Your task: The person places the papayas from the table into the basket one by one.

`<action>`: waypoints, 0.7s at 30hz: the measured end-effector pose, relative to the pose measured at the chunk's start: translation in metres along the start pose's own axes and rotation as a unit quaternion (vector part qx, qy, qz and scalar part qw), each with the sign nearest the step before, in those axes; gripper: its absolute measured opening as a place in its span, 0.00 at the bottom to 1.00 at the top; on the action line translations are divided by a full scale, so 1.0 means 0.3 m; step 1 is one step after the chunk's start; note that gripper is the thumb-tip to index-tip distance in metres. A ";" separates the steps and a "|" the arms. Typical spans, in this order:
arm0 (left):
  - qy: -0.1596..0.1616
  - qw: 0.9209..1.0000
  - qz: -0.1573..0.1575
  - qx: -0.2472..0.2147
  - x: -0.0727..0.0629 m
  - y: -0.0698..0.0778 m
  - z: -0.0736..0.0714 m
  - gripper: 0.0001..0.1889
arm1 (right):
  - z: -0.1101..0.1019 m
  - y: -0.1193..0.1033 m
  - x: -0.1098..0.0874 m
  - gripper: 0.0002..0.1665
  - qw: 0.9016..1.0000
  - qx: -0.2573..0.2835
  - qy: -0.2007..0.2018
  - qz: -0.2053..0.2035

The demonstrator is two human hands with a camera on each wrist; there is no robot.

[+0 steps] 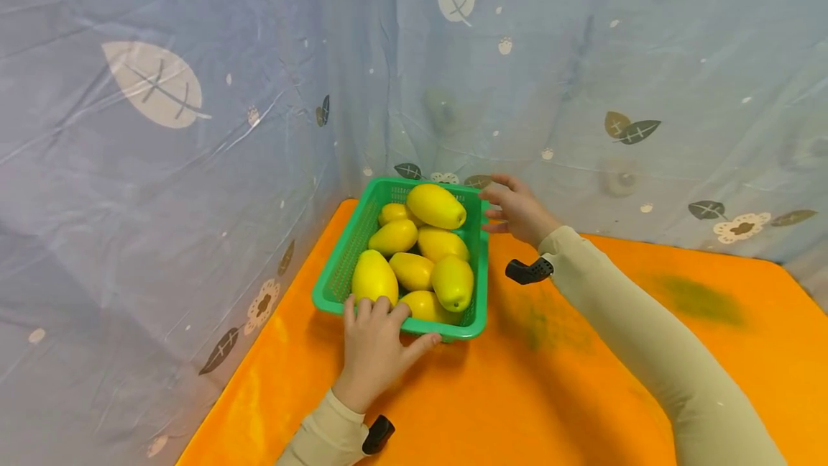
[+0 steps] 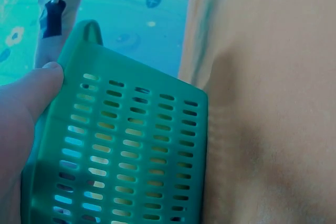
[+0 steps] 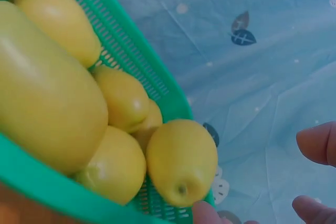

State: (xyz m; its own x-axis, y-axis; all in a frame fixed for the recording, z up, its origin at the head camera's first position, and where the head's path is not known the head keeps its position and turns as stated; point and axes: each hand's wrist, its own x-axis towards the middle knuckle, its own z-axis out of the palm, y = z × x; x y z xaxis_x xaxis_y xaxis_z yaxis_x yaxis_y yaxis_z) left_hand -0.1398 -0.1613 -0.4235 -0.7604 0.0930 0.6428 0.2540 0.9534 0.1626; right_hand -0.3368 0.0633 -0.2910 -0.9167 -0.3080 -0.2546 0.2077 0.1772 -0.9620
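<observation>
A green plastic basket (image 1: pixel 480 311) with slotted walls holds several yellow, mango-like fruits (image 1: pixel 412 271). My left hand (image 1: pixel 374 347) grips its near rim, fingertips over the edge beside the fruits and thumb along the outside. In the left wrist view, the thumb (image 2: pixel 39 90) lies against the rim above the slotted side (image 2: pixel 126 135). By the far right corner is my right hand (image 1: pixel 517 211), its fingers spread and holding nothing. In the right wrist view, its fingertips (image 3: pixel 319 142) show near the basket's corner, close to one fruit (image 3: pixel 182 163).
The basket stands on an orange surface (image 1: pixel 569 380) with a greenish stain (image 1: pixel 698 300). Leaf-printed sheeting hangs like walls on the left (image 1: pixel 162 236) and behind (image 1: pixel 556 92), meeting at a corner just beyond the basket. Black wrist mounts (image 1: pixel 529 271) sit on both pale sleeves.
</observation>
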 end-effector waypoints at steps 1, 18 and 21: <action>-0.005 1.000 -0.002 -0.003 0.000 0.001 0.001 0.30 | -0.007 0.003 -0.007 0.46 1.000 -0.003 0.000 0.002; -0.024 0.999 -0.024 -0.013 -0.047 -0.086 -0.007 0.29 | -0.209 0.165 -0.306 0.46 0.968 -0.236 0.049 -0.069; -0.051 0.997 -0.049 -0.011 -0.065 -0.113 -0.019 0.29 | -0.235 0.222 -0.361 0.46 0.933 -0.337 0.082 -0.100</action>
